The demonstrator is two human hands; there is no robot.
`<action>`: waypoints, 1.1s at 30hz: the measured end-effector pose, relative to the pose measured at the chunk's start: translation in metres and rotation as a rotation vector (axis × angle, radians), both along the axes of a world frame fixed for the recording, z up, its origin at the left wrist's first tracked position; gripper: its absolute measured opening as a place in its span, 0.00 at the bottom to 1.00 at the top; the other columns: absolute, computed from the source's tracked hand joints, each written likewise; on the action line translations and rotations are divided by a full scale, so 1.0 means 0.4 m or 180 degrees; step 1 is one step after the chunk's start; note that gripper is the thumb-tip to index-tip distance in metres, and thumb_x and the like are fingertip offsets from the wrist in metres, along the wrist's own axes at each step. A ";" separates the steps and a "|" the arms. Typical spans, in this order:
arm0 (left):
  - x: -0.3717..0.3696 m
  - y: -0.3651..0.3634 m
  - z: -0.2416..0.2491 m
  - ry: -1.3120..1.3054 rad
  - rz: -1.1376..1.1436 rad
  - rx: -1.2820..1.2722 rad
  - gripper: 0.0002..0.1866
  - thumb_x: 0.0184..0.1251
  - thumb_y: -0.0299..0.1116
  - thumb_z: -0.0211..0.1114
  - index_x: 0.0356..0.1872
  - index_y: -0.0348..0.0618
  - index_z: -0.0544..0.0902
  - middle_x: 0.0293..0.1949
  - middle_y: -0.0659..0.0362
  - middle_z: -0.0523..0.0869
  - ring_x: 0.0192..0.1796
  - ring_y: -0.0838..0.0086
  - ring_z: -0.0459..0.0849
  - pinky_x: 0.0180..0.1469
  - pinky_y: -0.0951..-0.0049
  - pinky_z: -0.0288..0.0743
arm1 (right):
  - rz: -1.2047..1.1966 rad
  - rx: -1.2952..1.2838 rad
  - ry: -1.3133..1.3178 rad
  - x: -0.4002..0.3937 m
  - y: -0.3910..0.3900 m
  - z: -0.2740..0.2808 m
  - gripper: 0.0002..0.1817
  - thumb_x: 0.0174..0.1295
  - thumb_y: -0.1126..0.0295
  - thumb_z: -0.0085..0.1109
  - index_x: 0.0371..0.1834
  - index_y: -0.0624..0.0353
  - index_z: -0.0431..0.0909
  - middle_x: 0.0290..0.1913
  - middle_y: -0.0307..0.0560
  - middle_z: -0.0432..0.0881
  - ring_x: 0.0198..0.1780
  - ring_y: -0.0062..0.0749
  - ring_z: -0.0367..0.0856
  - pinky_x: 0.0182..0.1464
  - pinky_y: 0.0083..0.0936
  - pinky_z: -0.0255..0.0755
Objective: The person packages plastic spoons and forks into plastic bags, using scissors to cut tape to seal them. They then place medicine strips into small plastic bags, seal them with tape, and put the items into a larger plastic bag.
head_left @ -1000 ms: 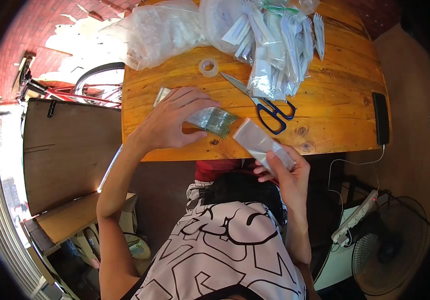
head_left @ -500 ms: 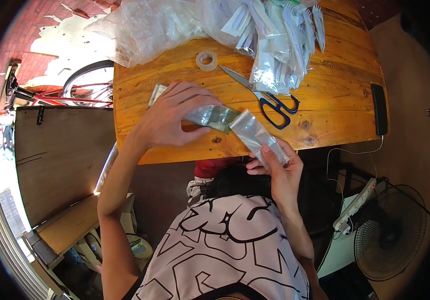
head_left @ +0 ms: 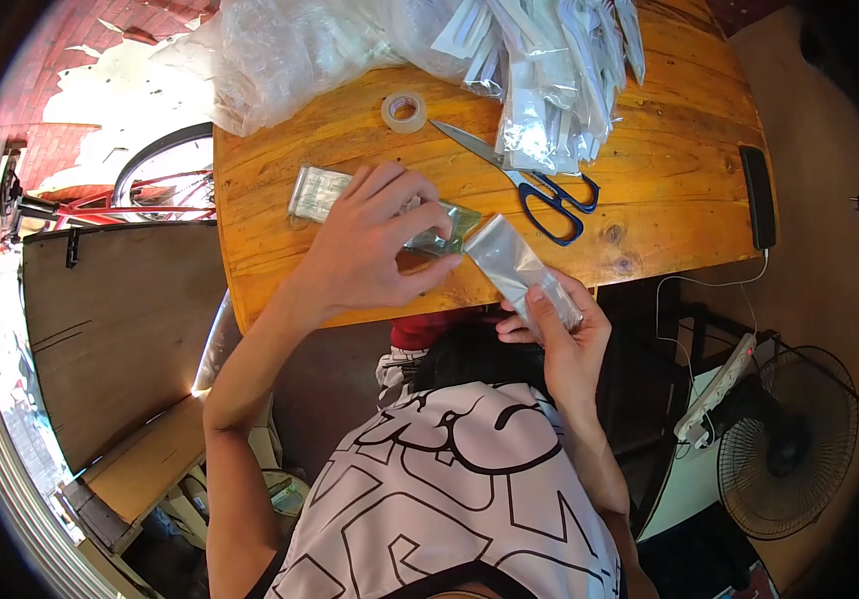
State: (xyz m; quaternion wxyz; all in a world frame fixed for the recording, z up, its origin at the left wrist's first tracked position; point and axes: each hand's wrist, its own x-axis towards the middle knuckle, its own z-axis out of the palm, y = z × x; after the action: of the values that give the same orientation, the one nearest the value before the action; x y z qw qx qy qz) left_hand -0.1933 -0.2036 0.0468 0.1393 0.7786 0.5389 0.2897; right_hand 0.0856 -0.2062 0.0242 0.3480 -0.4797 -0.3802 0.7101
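Observation:
My right hand (head_left: 567, 317) grips a narrow clear plastic bag (head_left: 509, 262) near its lower end, thumb on top and fingers beneath. The bag's upper end points toward my left hand (head_left: 380, 240). That hand hovers over the table with bent fingers, thumb and forefinger apart close to the bag's upper end. Beneath it lies a long greenish clear plastic packet (head_left: 461, 222), partly hidden by the fingers. A pale, shiny flat wrapped piece (head_left: 318, 192) shows on the far side of the left hand.
Blue-handled scissors (head_left: 549, 208) and a tape roll (head_left: 405, 112) lie on the wooden table (head_left: 669, 190). Packed white plastic cutlery (head_left: 549, 90) and a large clear plastic bag (head_left: 290, 60) are at the back. A phone (head_left: 758, 198) with a cable sits at the right edge.
My left hand has shifted slightly right, toward the bag's upper end, with its fingers more bent. More of the pale wrapped piece shows. My right hand keeps its hold on the bag.

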 end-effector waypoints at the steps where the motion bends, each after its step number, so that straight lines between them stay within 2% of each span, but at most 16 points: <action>1: 0.014 -0.001 -0.001 0.0010 0.0092 -0.0026 0.15 0.57 0.35 0.86 0.38 0.47 0.87 0.45 0.58 0.82 0.52 0.59 0.81 0.60 0.58 0.76 | -0.0005 0.0027 0.0029 -0.002 -0.002 -0.001 0.19 0.86 0.71 0.62 0.71 0.72 0.79 0.48 0.61 0.93 0.39 0.37 0.96 0.40 0.29 0.94; 7: 0.054 -0.010 0.007 0.0304 0.0428 -0.0043 0.14 0.58 0.35 0.84 0.32 0.48 0.83 0.40 0.60 0.80 0.48 0.61 0.80 0.55 0.61 0.74 | -0.0008 0.0081 0.0148 -0.011 -0.008 -0.012 0.18 0.86 0.71 0.61 0.70 0.72 0.79 0.48 0.61 0.93 0.39 0.37 0.96 0.39 0.29 0.94; 16: 0.084 -0.026 0.008 0.0523 0.0704 -0.0157 0.11 0.55 0.32 0.82 0.30 0.49 0.84 0.40 0.61 0.82 0.49 0.63 0.82 0.54 0.61 0.75 | 0.0116 0.0048 0.0211 -0.005 0.000 -0.021 0.19 0.86 0.70 0.61 0.71 0.71 0.78 0.48 0.61 0.93 0.39 0.37 0.96 0.39 0.30 0.94; 25: 0.119 -0.057 -0.003 -0.0120 0.1078 0.0029 0.08 0.56 0.24 0.81 0.34 0.44 0.89 0.34 0.60 0.85 0.41 0.62 0.84 0.48 0.63 0.79 | 0.0179 -0.0018 0.0334 0.013 0.002 -0.011 0.19 0.86 0.69 0.62 0.71 0.71 0.78 0.49 0.59 0.93 0.39 0.36 0.95 0.40 0.29 0.93; 33: 0.134 -0.091 -0.014 -0.0361 0.1388 0.0013 0.09 0.57 0.25 0.82 0.37 0.43 0.90 0.35 0.59 0.86 0.41 0.61 0.85 0.45 0.62 0.80 | 0.0447 0.0101 0.0531 0.015 -0.009 -0.018 0.21 0.87 0.67 0.62 0.73 0.71 0.78 0.49 0.56 0.93 0.39 0.32 0.95 0.41 0.25 0.92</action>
State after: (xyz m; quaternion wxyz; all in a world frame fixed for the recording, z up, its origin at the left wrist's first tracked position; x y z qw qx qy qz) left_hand -0.1395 -0.2402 0.0414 0.1018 0.6264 0.6852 0.3575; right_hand 0.0918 -0.2098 0.0169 0.3354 -0.3856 -0.3938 0.7641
